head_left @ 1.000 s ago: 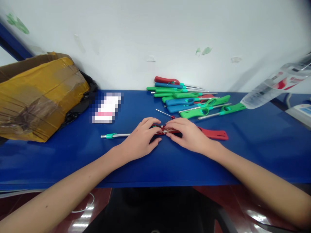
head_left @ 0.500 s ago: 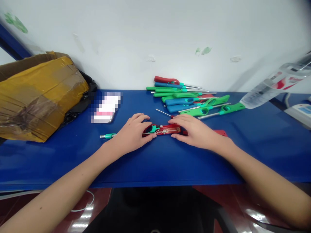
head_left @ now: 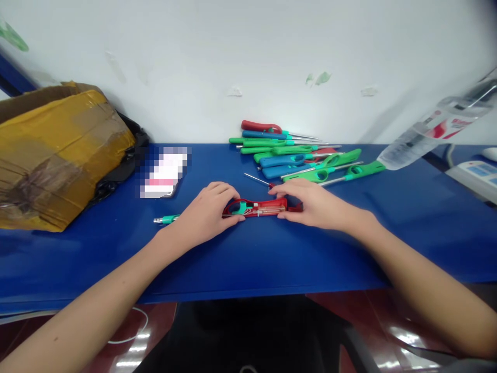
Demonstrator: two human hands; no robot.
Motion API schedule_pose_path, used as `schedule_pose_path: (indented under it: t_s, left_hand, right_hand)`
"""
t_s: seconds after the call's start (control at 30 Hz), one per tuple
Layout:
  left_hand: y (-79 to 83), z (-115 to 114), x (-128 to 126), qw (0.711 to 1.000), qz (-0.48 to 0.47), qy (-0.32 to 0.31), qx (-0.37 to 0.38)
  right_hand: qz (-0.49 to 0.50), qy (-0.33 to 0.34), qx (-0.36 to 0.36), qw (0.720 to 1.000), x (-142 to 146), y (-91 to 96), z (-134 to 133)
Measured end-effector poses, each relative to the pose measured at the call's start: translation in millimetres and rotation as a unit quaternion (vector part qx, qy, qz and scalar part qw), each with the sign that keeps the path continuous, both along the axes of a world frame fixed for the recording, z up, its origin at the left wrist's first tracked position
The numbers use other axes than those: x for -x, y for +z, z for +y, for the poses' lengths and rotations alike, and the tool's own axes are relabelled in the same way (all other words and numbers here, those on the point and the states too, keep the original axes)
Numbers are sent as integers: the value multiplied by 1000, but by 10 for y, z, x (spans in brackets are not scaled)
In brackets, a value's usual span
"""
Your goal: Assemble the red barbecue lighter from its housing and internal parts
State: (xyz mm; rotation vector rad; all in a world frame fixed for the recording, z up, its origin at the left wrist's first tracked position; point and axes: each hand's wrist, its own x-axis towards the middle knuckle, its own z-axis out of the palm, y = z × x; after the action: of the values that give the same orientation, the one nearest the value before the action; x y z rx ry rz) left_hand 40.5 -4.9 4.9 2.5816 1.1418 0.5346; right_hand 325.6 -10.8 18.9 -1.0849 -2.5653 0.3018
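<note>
An opened red lighter body (head_left: 259,207), with a green trigger and inner parts showing, lies on the blue table (head_left: 233,259). My left hand (head_left: 205,212) curls round its left end, and a metal nozzle with a teal collar (head_left: 165,219) sticks out to the left of that hand. My right hand (head_left: 314,204) holds the right end, fingers closed on it. A thin metal rod with a red tip (head_left: 258,180) lies just behind the body.
A heap of green, blue and red long-nosed lighters (head_left: 295,155) lies at the back. A taped cardboard box (head_left: 54,150) stands at the left, a blurred-out flat item (head_left: 163,172) next to it. A clear plastic bottle (head_left: 427,134) hangs in at right above a white device (head_left: 477,176).
My hands have slid apart along the red lighter body, uncovering its open middle. The separate red shell piece at the right is no longer visible. The view has shifted slightly.
</note>
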Motion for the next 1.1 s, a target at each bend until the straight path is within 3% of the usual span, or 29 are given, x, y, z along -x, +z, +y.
schedule_pose_path:
  t_s: [0.33,1.1]
  left_hand:
    - [-32,20,22,1000,4,-14,-19]
    - [6,9,12,999,28,-16,-30]
  right_hand:
    - [35,-7,27,999,7,-14,4]
    - [14,56,-22,998,39,4,30]
